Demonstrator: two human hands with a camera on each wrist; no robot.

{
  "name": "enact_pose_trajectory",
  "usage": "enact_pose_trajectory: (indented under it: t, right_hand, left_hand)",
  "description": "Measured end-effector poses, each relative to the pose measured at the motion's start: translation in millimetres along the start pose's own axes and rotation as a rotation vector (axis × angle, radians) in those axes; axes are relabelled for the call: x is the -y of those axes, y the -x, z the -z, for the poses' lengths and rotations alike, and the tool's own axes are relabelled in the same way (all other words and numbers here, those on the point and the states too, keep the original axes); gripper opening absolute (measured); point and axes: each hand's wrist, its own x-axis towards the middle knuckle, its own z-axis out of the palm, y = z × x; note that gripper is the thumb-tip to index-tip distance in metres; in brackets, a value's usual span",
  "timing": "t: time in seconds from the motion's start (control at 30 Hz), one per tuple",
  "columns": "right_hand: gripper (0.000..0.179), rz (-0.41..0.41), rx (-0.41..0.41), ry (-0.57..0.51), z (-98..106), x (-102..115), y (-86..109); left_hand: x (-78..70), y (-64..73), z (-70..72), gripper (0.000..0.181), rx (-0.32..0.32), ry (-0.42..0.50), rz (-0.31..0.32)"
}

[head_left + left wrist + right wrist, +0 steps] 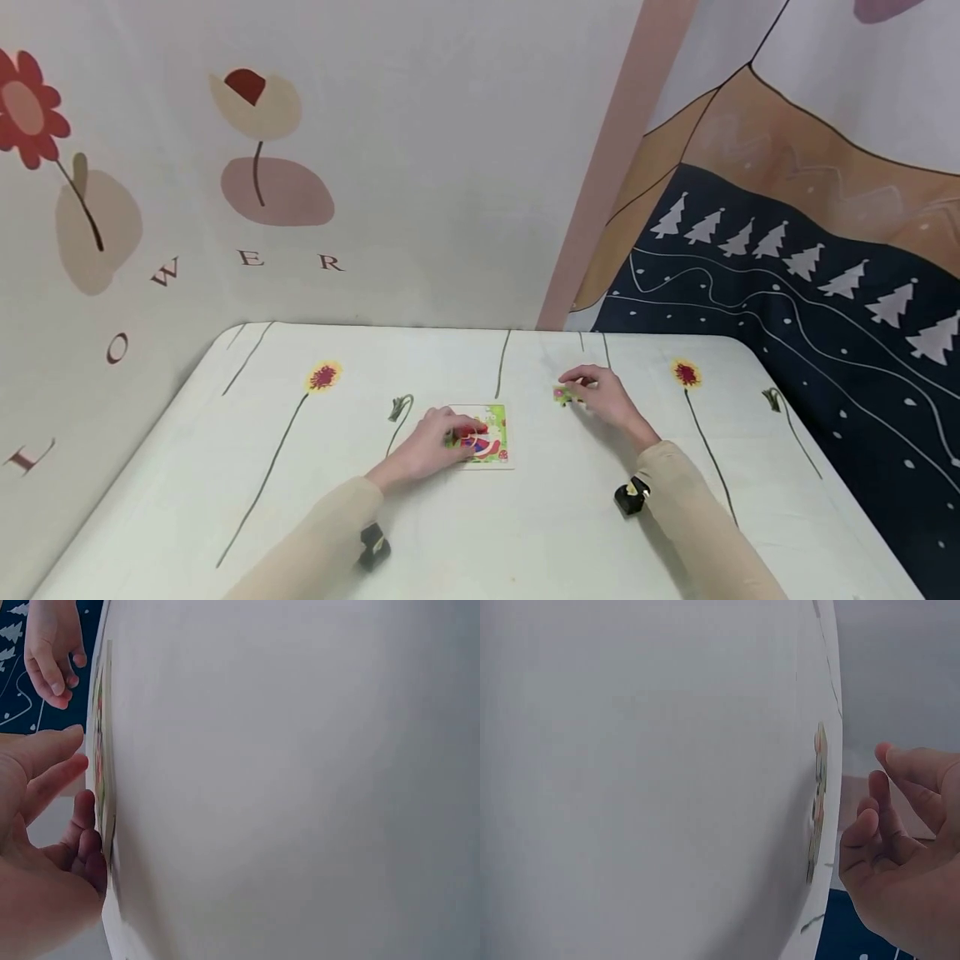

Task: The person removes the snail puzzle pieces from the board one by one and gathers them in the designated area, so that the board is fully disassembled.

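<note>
The picture board (492,442) lies flat on the white table (525,533), and your left hand (431,443) is over it, fingers loosely bent, grasping nothing that I can see. If this hand leans on it, the board could slide. Your right hand (606,402) is just above the small printed pieces (561,396), fingers relaxed, nothing held; a careless touch may scatter them. Inside the board's pale border (487,467) is the coloured picture (497,417); whether it has loose parts, I cannot tell.
</note>
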Motion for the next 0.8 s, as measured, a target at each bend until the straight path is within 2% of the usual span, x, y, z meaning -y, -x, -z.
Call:
enact_pose_trajectory:
  t: [0.17,0.33,0.6,0.8]
  right_hand:
    - [0.013,0.016,0.016,-0.048,-7,3,-1.0]
    - [0.013,0.043,0.031,-0.020,-12,6,-0.3]
    - [0.013,0.040,0.080,0.004,-23,14,-0.9]
    - [0.013,0.079,0.116,0.001,-33,17,-2.8]
  left_hand:
    - [-3.5,-3.3,-2.3,0.033,-0.014,0.022,0.020]
    - [-4.8,-6.3,-4.6,0.034,-0.014,0.019,0.029]
    - [0.6,-9.4,-7.7,0.032,0.004,-0.027,-0.009]
    - [2.1,-10.2,-6.9,0.033,0.033,-0.034,-0.020]
